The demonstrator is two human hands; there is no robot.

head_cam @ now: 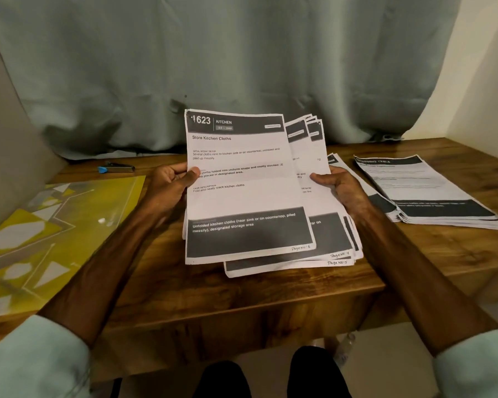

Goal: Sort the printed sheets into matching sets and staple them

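Head view: fanned sheets [314, 168] held over desk [213, 291] centre, tilted up toward the camera. Top sheet [242, 196] reads "1623 KITCHEN, Store Kitchen Cloths", handwritten "Page No: 6"; page marks 4 and 5 show on lower corners behind it. Left hand [167, 182] grip: thumb pinching top sheet's left edge. Right hand [338, 186] grip: fingers curled round the fan's right edge. Second pile [431, 191] flat on desk, right, near right hand. Stapler [117, 168] back left, untouched. Yellow folder [41, 225] left.
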